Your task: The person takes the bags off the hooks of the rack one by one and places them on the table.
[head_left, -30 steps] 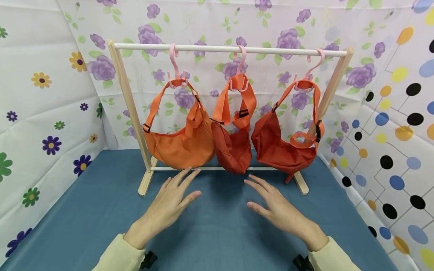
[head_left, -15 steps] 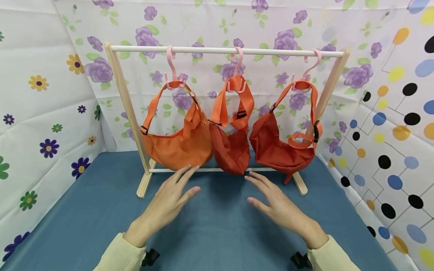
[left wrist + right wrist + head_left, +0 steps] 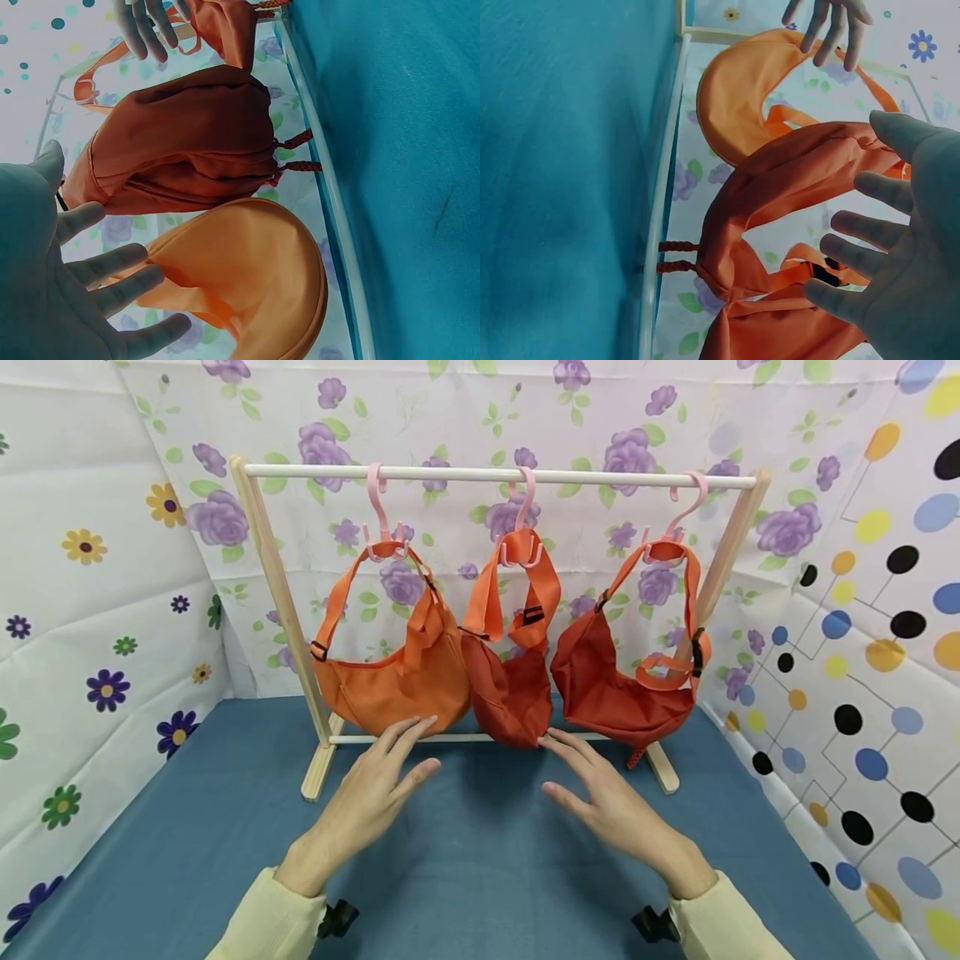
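Three shoulder bags hang side by side in the head view: an orange bag (image 3: 397, 689) on the left, a red bag (image 3: 517, 693) in the middle and another red bag (image 3: 622, 702) on the right. Their orange straps loop over pink hangers (image 3: 377, 502). My left hand (image 3: 363, 797) is held with fingers spread in front of the orange bag, its fingertips overlapping the bag's lower edge. Near the bottom of the middle bag, my right hand (image 3: 615, 802) has its fingers extended. Both palms hold nothing; the left wrist view shows the left palm (image 3: 75, 277) bare.
A wooden rack with a white top rod (image 3: 450, 472) carries the hangers, and its feet (image 3: 322, 768) stand on a blue cloth (image 3: 480, 877). Braided red zipper pulls (image 3: 676, 266) dangle near the lower rod (image 3: 656, 202). Patterned sheets (image 3: 75, 610) enclose the sides and back.
Both hands have shifted slightly forward toward the bags, fingers still extended. The head view has moved a little. The bags hang as before.
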`<act>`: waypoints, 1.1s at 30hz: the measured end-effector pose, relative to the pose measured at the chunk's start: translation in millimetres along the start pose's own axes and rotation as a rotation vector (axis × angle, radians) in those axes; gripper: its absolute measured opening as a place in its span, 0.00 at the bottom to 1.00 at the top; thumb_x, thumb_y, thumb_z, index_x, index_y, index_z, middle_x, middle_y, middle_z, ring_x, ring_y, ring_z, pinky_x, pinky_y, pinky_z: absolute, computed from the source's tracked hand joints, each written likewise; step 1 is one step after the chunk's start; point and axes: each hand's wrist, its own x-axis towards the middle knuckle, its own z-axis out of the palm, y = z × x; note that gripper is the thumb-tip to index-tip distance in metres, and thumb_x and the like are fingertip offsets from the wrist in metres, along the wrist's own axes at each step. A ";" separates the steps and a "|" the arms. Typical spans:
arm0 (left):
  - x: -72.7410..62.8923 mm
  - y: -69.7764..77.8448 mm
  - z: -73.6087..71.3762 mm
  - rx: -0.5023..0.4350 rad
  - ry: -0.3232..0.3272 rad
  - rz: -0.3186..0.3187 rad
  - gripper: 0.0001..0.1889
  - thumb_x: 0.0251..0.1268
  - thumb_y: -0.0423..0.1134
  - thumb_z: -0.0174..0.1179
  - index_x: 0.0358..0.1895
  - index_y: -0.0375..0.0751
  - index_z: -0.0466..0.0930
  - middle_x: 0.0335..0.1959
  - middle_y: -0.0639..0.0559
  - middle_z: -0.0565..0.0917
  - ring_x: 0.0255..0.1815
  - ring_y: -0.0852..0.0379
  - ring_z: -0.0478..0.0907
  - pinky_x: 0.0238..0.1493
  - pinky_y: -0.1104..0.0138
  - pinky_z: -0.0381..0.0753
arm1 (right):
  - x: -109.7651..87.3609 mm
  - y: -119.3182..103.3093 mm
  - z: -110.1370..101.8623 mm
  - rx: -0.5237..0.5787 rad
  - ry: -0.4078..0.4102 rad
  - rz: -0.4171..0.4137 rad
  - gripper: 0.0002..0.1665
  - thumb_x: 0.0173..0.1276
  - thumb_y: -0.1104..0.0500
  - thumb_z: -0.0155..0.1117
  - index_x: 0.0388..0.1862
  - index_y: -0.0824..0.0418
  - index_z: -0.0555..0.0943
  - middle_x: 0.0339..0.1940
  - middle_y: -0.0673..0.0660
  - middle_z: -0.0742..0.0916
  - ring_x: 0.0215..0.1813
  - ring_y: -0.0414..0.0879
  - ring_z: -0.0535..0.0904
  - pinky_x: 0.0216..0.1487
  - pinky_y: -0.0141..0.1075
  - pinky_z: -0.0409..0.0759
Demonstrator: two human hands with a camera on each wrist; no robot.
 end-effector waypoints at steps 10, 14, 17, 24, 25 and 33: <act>6.0 3.2 -3.9 -0.030 0.006 -0.021 0.30 0.81 0.55 0.54 0.81 0.58 0.62 0.77 0.49 0.67 0.72 0.44 0.71 0.68 0.41 0.72 | 4.3 -2.5 -6.2 0.027 0.018 0.019 0.34 0.80 0.44 0.61 0.81 0.38 0.64 0.83 0.48 0.63 0.82 0.53 0.60 0.73 0.62 0.67; 9.4 0.6 -5.2 -0.029 0.012 -0.018 0.30 0.81 0.56 0.54 0.81 0.57 0.63 0.77 0.49 0.67 0.72 0.45 0.71 0.69 0.42 0.71 | 6.9 -3.5 -7.2 0.056 0.022 0.026 0.34 0.80 0.43 0.60 0.81 0.37 0.64 0.83 0.45 0.63 0.82 0.51 0.60 0.73 0.62 0.67; 11.2 -1.1 -5.7 -0.027 0.015 -0.018 0.31 0.81 0.58 0.52 0.81 0.56 0.63 0.77 0.48 0.67 0.73 0.45 0.70 0.70 0.42 0.70 | 9.3 -5.0 -7.5 0.079 0.027 0.018 0.34 0.80 0.40 0.59 0.81 0.35 0.64 0.82 0.45 0.63 0.82 0.50 0.60 0.74 0.61 0.67; 13.3 -3.2 -6.2 -0.037 0.015 -0.030 0.31 0.81 0.59 0.51 0.81 0.57 0.63 0.76 0.48 0.68 0.73 0.46 0.70 0.70 0.42 0.70 | 12.0 -7.4 -9.4 0.068 0.051 0.007 0.34 0.80 0.41 0.60 0.81 0.35 0.64 0.80 0.45 0.66 0.80 0.50 0.61 0.73 0.62 0.66; 13.8 -3.0 -6.8 -0.039 0.017 -0.032 0.31 0.81 0.59 0.52 0.81 0.57 0.63 0.76 0.48 0.68 0.73 0.46 0.70 0.70 0.42 0.70 | 12.3 -7.8 -9.8 0.065 0.056 0.005 0.34 0.80 0.41 0.60 0.81 0.36 0.64 0.80 0.46 0.66 0.80 0.50 0.62 0.73 0.63 0.66; 19.6 -3.3 -13.8 -0.054 0.050 -0.024 0.29 0.82 0.55 0.53 0.80 0.55 0.65 0.73 0.47 0.70 0.71 0.45 0.71 0.69 0.43 0.71 | 17.0 -10.3 -12.3 0.067 0.079 -0.040 0.33 0.80 0.40 0.59 0.80 0.38 0.65 0.77 0.48 0.69 0.78 0.51 0.65 0.72 0.62 0.69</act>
